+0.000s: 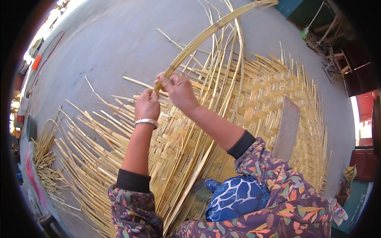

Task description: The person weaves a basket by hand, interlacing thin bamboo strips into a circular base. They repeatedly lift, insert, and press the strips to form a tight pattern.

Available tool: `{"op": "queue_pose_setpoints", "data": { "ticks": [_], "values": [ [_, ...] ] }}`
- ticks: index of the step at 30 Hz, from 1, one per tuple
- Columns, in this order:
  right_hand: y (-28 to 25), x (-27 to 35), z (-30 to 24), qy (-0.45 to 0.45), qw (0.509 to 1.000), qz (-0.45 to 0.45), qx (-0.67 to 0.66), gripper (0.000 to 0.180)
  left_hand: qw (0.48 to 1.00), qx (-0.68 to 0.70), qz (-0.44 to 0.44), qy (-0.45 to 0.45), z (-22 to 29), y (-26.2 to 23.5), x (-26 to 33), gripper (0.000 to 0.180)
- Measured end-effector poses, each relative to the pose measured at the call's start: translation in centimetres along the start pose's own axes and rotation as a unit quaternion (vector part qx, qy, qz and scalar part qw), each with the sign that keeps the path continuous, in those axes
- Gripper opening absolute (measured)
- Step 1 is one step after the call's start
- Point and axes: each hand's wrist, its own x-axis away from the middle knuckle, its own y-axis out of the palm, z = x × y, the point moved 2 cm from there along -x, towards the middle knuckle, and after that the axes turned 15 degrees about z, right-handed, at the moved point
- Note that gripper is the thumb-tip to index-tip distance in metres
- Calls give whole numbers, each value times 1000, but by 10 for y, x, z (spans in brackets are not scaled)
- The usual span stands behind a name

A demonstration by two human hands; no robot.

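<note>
A long, flattened split reed (206,29) arches away from my hands toward the top of the view. Its near end is in the closed fingers of my left hand (147,105). My right hand (179,90) grips the same strip just beyond the left one. Both hands are raised over a large woven reed mat (258,105) spread on the floor. Several loose reed strips (216,79) lie across the mat from front to back. Unwoven reed ends (93,133) fan out along its left side.
A flat board (286,127) lies on the mat at right. A heap of short reed pieces (44,152) sits at far left. Grey concrete floor (115,39) surrounds the mat. A wooden stool (336,63) and red furniture (357,81) stand along the right edge.
</note>
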Motion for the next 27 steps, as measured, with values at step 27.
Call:
{"op": "queue_pose_setpoints", "data": {
  "ticks": [27],
  "values": [
    [1,146,120,514,836,-190,17,34,964,-202,-142,-99,-285,-173,97,36]
  ]
}}
